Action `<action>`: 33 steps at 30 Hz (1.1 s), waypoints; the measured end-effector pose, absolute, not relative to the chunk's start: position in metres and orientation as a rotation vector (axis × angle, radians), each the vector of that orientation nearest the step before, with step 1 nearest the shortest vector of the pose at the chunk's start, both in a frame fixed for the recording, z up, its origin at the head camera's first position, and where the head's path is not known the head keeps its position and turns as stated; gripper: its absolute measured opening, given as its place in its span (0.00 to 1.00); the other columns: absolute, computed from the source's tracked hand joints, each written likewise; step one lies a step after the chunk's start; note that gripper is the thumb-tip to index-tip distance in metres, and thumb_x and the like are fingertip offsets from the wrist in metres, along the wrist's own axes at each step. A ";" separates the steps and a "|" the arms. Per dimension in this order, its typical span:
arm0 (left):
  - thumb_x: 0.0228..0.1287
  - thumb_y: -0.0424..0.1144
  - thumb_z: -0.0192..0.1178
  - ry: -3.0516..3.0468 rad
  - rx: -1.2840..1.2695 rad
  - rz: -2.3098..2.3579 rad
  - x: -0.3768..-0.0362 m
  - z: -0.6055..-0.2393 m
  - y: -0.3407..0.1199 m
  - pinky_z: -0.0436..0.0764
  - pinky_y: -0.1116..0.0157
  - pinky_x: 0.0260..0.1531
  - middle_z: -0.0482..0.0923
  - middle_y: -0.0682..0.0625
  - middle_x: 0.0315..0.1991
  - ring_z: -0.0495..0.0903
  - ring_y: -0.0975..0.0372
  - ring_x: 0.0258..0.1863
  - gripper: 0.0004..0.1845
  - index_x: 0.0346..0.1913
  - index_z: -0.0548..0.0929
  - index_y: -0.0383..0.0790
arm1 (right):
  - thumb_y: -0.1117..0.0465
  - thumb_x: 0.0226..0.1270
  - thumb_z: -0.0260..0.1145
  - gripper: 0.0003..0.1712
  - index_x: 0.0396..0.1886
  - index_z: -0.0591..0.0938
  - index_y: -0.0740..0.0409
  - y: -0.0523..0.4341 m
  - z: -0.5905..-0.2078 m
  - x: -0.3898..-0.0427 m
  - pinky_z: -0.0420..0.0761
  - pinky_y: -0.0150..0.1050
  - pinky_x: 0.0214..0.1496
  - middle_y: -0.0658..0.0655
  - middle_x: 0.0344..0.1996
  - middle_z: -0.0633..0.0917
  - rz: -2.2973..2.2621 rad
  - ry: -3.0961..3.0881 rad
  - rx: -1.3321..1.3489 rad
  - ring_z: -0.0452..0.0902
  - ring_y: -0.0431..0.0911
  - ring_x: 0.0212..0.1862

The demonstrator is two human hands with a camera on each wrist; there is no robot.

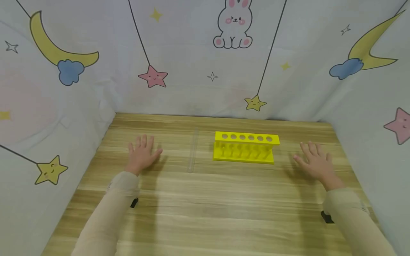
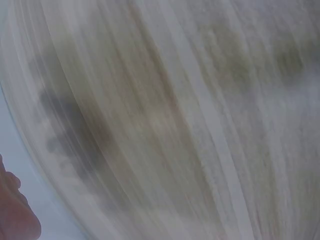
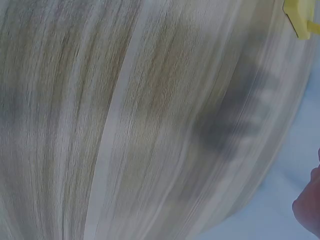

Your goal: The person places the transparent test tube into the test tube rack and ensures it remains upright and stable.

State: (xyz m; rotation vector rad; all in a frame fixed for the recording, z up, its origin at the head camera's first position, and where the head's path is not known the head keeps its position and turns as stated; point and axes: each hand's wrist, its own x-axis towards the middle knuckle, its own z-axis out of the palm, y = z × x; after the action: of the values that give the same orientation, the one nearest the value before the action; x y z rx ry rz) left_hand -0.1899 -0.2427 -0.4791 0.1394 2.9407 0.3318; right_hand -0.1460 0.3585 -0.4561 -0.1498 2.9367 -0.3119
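In the head view my left hand (image 1: 141, 155) is spread with straight fingers over the left part of the table, holding nothing. My right hand (image 1: 315, 162), its fingers likewise spread, hovers over the right part and casts a shadow below. Between them lies a clear glass tube (image 1: 192, 150), lengthwise away from me, nearer the left hand. To its right stands a yellow test tube rack (image 1: 246, 148) with a row of round holes on top and no tubes in them. A corner of the rack (image 3: 299, 17) shows at the upper edge of the right wrist view.
The wood-grain table (image 1: 224, 209) is bounded at the back and sides by a white curtain (image 1: 189, 96) printed with stars, moons and a rabbit. Black wrist-worn pieces show below both sleeves, such as the one under the right sleeve (image 1: 327, 217).
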 end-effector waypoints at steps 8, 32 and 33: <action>0.62 0.63 0.37 2.974 0.146 0.358 -0.193 -0.484 -0.236 0.33 0.37 0.59 0.37 0.35 0.69 0.35 0.41 0.67 0.40 0.69 0.44 0.40 | 0.38 0.65 0.40 0.42 0.69 0.43 0.57 0.352 -0.459 -0.150 0.40 0.70 0.57 0.71 0.66 0.44 -0.405 2.991 -0.198 0.33 0.68 0.66; 0.64 0.51 0.45 3.112 0.169 0.499 -0.194 -0.499 -0.204 0.49 0.44 0.61 0.66 0.40 0.59 0.58 0.47 0.62 0.27 0.61 0.64 0.39 | 0.49 0.66 0.49 0.33 0.61 0.60 0.70 0.317 -0.466 -0.162 0.55 0.63 0.59 0.74 0.59 0.62 -0.950 3.091 -0.067 0.55 0.69 0.60; 0.64 0.51 0.45 3.112 0.172 0.505 -0.194 -0.500 -0.203 0.50 0.44 0.61 0.66 0.40 0.59 0.59 0.48 0.61 0.27 0.61 0.64 0.39 | 0.49 0.66 0.49 0.33 0.61 0.60 0.70 0.316 -0.466 -0.162 0.56 0.62 0.59 0.74 0.59 0.62 -0.964 3.092 -0.058 0.55 0.68 0.60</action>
State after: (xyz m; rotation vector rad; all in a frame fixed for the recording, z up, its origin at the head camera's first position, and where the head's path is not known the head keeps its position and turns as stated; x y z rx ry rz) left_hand -0.1939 -0.2031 -0.5002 0.1723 3.1124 0.5050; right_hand -0.1621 0.3163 -0.4659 -0.0582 3.0920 -0.9643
